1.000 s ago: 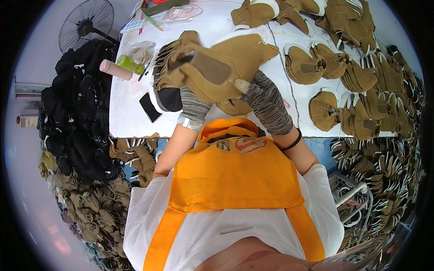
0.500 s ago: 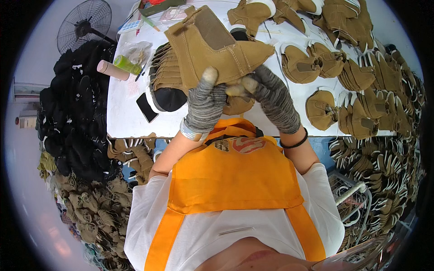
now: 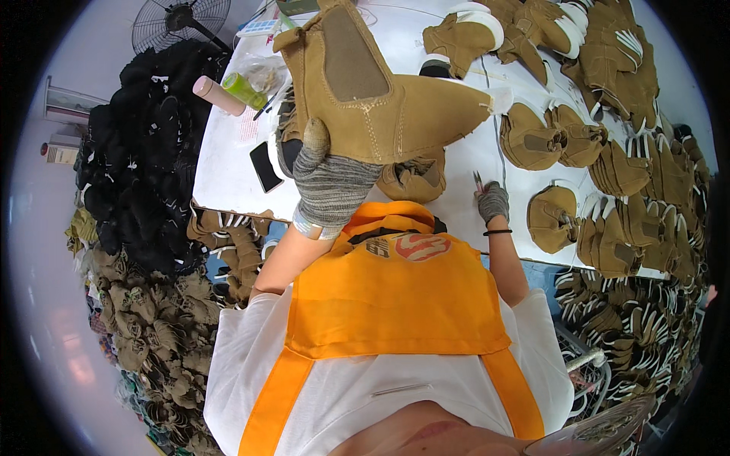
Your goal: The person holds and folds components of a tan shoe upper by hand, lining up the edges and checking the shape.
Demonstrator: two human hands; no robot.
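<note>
A tan ankle boot upper point(image 3: 426, 114) with a brown elastic side panel is held up over the table, toe to the right. My left hand point(image 3: 334, 186), in a grey knitted glove, grips it by its lower edge with the thumb on the outside. Pale thread ends stick out near the toe tip. Lower and to the right, my gloved right hand point(image 3: 493, 204) is closed around a small pointed tool point(image 3: 477, 181), too small to name. Another tan boot upper point(image 3: 414, 178) lies on the table below the raised one.
On the white table point(image 3: 464, 152), tan boot uppers point(image 3: 536, 137) spread over the right side. At left are a phone point(image 3: 265, 167), a pink bottle point(image 3: 219, 96) and a green container point(image 3: 244, 91). Black piles point(image 3: 144, 175) and a fan point(image 3: 180, 19) stand beyond its left edge.
My right hand has left the boot upper and moved right and down to the table, where it now holds a small tool. My left hand alone keeps the upper, which appears larger and closer.
</note>
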